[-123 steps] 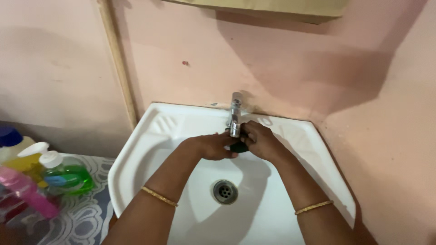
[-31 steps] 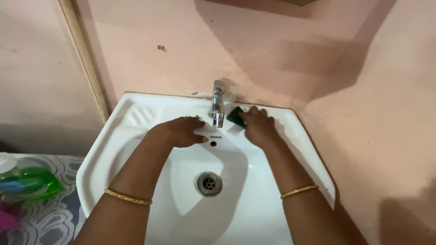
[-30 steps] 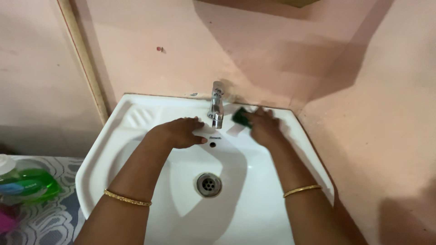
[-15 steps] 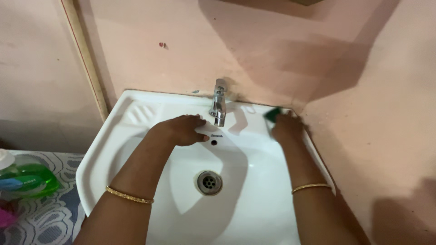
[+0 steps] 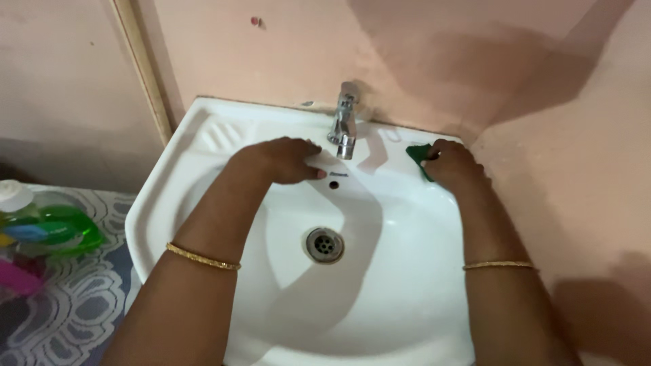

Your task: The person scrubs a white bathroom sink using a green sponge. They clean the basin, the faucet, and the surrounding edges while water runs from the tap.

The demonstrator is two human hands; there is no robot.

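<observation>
Since it left the tap [image 5: 344, 129], right hand [image 5: 453, 164] gripping green scrub pad [image 5: 418, 154] at sink [image 5: 400, 285] corner.

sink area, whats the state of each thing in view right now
tap: no water seen running
sink: drain open, unplugged
green scrub pad: pressed on the sink's back right ledge
right hand: closed on the pad
left hand: flat on the ledge by the tap
green liquid bottle: lying on its side
</observation>
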